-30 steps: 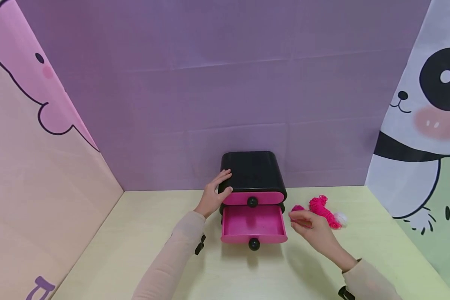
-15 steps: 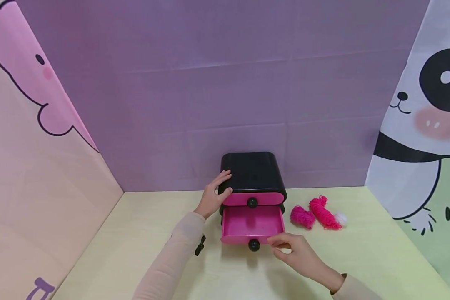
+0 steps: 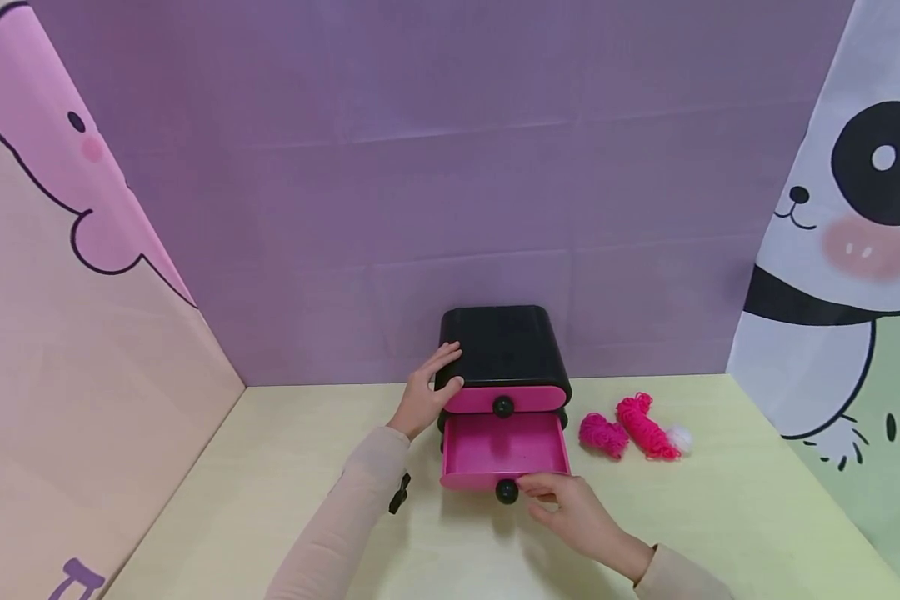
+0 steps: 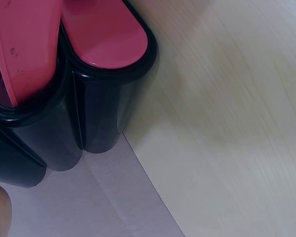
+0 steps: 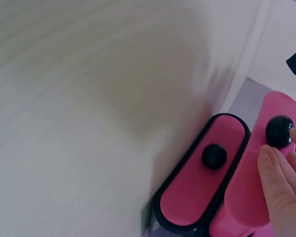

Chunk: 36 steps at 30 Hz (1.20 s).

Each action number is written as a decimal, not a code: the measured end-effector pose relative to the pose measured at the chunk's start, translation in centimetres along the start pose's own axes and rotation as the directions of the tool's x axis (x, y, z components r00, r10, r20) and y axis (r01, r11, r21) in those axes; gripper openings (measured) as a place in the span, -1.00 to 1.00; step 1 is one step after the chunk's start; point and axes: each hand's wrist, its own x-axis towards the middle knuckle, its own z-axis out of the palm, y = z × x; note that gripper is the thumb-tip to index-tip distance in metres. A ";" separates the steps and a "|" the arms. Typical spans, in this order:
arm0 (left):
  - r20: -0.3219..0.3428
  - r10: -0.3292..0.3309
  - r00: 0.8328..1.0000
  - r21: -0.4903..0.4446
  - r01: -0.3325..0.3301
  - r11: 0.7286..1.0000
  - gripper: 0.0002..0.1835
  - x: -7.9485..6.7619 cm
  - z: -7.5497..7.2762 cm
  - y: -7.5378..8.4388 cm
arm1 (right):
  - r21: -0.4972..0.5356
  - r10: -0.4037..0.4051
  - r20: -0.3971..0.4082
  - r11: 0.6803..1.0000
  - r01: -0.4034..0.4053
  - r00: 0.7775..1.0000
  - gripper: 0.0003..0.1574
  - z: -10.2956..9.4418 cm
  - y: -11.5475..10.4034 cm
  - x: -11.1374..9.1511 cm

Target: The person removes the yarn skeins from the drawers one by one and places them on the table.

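Observation:
A small black drawer unit point(image 3: 504, 342) with pink drawers stands against the back wall. Its middle drawer point(image 3: 468, 482) is pulled out toward me, with its bare pink inside showing. My left hand point(image 3: 424, 395) rests on the unit's upper left edge, fingers over the top and thumb near the front corner. At the open drawer's front is my right hand point(image 3: 570, 510), its extended fingertips right beside the black knob point(image 3: 507, 492). In the right wrist view, fingers point(image 5: 274, 173) lie against the drawer front next to that knob. The upper drawer point(image 3: 540, 398) is closed.
Right of the unit lie a magenta yarn bundle point(image 3: 603, 436), a longer hot-pink yarn bundle point(image 3: 647, 429) and a white fluffy ball point(image 3: 679, 439). The closed lowest drawer point(image 5: 192, 192) shows in the right wrist view. A purple backdrop point(image 3: 435, 183) rises behind the pale table point(image 3: 225, 517).
My right hand has moved left and toward me, from beside the magenta yarn to the open drawer's knob. The left hand stays on the unit.

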 end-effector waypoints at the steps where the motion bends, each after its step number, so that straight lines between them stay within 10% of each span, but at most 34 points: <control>1: -0.003 0.002 1.000 -0.001 -0.002 1.000 -0.50 0.0 0.0 0.0 | -0.006 0.003 -0.005 1.000 -0.003 1.000 -0.69 0.1 0.0 0.1; 10: -0.005 -0.018 1.000 -0.016 0.018 1.000 -0.50 -0.1 0.2 -0.2 | -0.138 -0.009 -0.105 0.990 -0.006 0.994 -0.74 1.4 -0.2 0.3; 19: -0.007 -0.003 1.000 -0.012 0.003 1.000 -0.50 -0.2 -0.1 0.3 | -0.411 -0.016 -0.171 0.910 -0.056 0.985 -0.68 2.5 -0.7 1.0; 36: -0.005 -0.006 1.000 -0.007 0.006 1.000 -0.50 -0.1 0.0 0.2 | -0.391 0.010 -0.281 0.912 -0.124 0.960 -0.73 2.4 -1.3 2.2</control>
